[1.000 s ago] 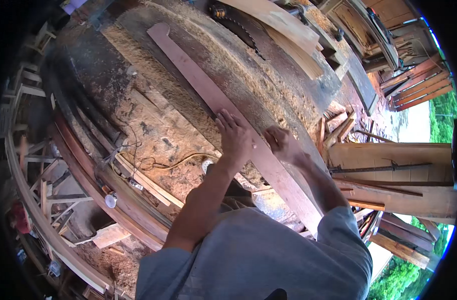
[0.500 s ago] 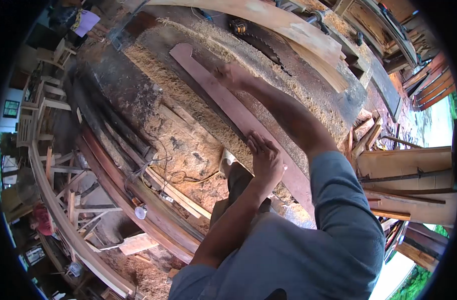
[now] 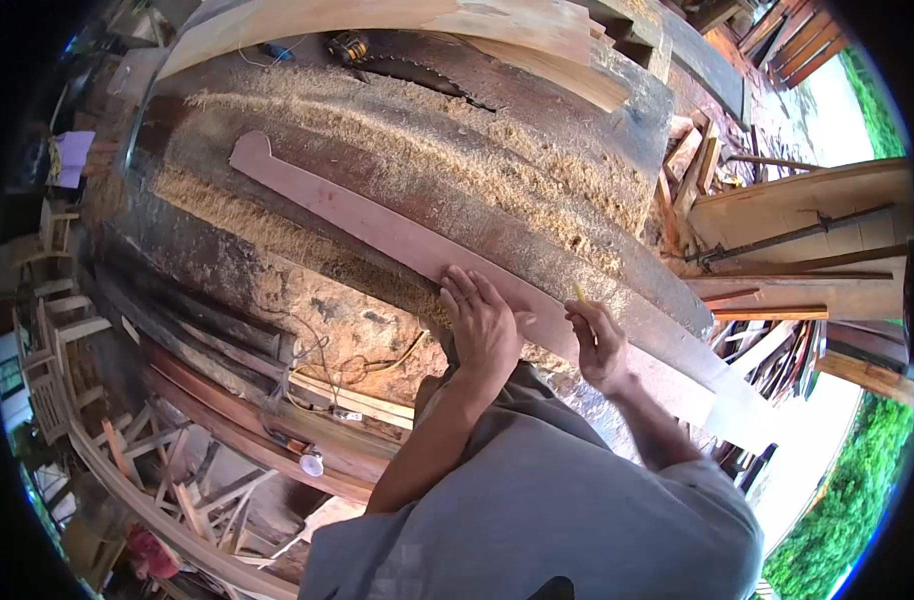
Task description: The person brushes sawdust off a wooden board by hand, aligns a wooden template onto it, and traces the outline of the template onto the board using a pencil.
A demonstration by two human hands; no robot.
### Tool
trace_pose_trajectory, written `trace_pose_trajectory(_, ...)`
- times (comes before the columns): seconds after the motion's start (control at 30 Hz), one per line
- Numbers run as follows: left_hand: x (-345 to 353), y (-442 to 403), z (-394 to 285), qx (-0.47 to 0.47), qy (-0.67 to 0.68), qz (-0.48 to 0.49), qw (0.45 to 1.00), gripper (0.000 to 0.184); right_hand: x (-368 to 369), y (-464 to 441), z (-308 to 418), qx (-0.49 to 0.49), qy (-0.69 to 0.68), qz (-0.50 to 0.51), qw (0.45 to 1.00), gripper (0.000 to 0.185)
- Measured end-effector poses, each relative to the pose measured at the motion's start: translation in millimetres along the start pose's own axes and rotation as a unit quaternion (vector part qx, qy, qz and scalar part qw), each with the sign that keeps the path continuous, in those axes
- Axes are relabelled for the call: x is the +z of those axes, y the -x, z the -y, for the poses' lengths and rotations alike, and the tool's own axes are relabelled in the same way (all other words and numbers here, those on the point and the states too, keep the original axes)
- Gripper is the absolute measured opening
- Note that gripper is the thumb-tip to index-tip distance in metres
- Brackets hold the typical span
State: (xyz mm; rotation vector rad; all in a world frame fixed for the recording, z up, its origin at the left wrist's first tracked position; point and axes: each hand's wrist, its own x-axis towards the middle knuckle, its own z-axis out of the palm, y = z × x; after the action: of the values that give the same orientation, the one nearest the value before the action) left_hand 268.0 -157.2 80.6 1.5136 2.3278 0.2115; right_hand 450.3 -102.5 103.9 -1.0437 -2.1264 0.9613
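A long, flat pinkish-brown board [image 3: 367,222] with a rounded, notched far end lies along a dark wooden slab [image 3: 377,150] strewn with sawdust. My left hand [image 3: 482,325] rests flat on the board's near edge, fingers stretched out across it. Over the board's nearer part, my right hand [image 3: 602,350] has its fingers pinched round a thin yellowish pencil [image 3: 580,291], whose upper end sticks up past them. The pencil's lower end is hidden, so I cannot tell whether it touches the wood.
Beyond the sawdust [image 3: 537,160] lie a yellow-and-black power tool [image 3: 347,46] and a long toothed blade [image 3: 417,72]. A pale curved plank [image 3: 397,22] crosses the back. Curved timbers [image 3: 267,420] and a lamp bulb [image 3: 311,462] are at left. Scrap wood [image 3: 692,165] is piled at right.
My right hand has come back from the board's far half to its nearer part, and the pencil now shows. My left hand stays pressed on the board. The camera view has turned.
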Motion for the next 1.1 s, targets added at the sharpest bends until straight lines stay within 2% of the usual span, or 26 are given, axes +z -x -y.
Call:
trace_pose_trajectory(0.03, 0, 1, 7, -0.001, -0.006, 0.003, 1.000, 0.103, 15, 15, -11, 0.029, -0.010, -0.042, 0.999, 0.019)
trace_pose_trajectory(0.1, -6, -1, 35, 0.075, 0.073, -0.046, 0.993, 0.080, 28, 30, -23, 0.042, -0.004, -0.067, 0.997, 0.020)
trace_pose_trajectory(0.13, -5, -4, 56, 0.093, 0.150, -0.070, 0.982, 0.057, 29, 31, -24, 0.075, 0.006, -0.070, 0.995, 0.020)
trace_pose_trajectory(0.17, -6, -13, 82, 0.081, 0.230, -0.063, 0.968, 0.047, 31, 31, -26, 0.109, 0.018, -0.072, 0.991, 0.020)
trace_pose_trajectory(0.23, -36, -41, 130, -0.058, 0.390, -0.003, 0.919, 0.050, 38, 32, -31, 0.074, 0.041, -0.098, 0.992, 0.020)
trace_pose_trajectory(0.27, -45, -56, 149, -0.047, 0.292, -0.107, 0.949, 0.056, 40, 33, -32, 0.067, 0.091, -0.099, 0.989, 0.019)
trace_pose_trajectory(0.3, -51, -70, 167, -0.034, 0.187, -0.208, 0.959, 0.061, 41, 34, -33, 0.084, 0.083, -0.100, 0.988, 0.019)
trace_pose_trajectory(0.33, -50, -83, 188, -0.078, 0.181, -0.239, 0.951, 0.079, 43, 33, -32, 0.079, 0.082, -0.106, 0.988, 0.021)
trace_pose_trajectory(0.37, -51, -94, 202, -0.083, 0.173, -0.244, 0.951, 0.079, 46, 32, -32, 0.072, 0.081, -0.112, 0.988, 0.024)
trace_pose_trajectory(0.43, -55, -110, 225, -0.144, 0.204, -0.194, 0.948, 0.097, 47, 33, -37, 0.032, 0.109, -0.111, 0.987, 0.024)
trace_pose_trajectory(0.47, -52, -116, 237, -0.118, 0.207, -0.175, 0.955, 0.107, 47, 34, -37, 0.036, 0.108, -0.100, 0.988, 0.025)
trace_pose_trajectory(0.63, -71, -125, 228, -0.084, 0.194, -0.145, 0.967, 0.114, 47, 39, -40, 0.020, 0.159, -0.058, 0.985, 0.028)
trace_pose_trajectory(0.7, -80, -127, 220, -0.101, 0.132, -0.095, 0.982, 0.118, 42, 37, -38, 0.011, 0.160, -0.019, 0.987, 0.027)
trace_pose_trajectory(0.77, -76, -130, 221, -0.094, 0.139, -0.091, 0.982, 0.125, 42, 34, -35, 0.000, 0.173, -0.017, 0.985, 0.028)
trace_pose_trajectory(0.87, -77, -133, 217, -0.146, 0.179, -0.096, 0.968, 0.131, 44, 33, -34, -0.022, 0.187, -0.020, 0.982, 0.028)
trace_pose_trajectory(1.0, -73, -139, 211, -0.166, 0.192, -0.059, 0.965, 0.131, 47, 36, -38, -0.035, 0.209, -0.033, 0.977, 0.031)
trace_pose_trajectory(1.07, -68, -136, 216, -0.154, 0.196, -0.088, 0.964, 0.129, 50, 33, -36, -0.035, 0.237, -0.036, 0.970, 0.033)
trace_pose_trajectory(1.1, -76, -136, 210, -0.171, 0.183, -0.072, 0.965, 0.127, 49, 34, -35, -0.049, 0.259, -0.039, 0.964, 0.035)
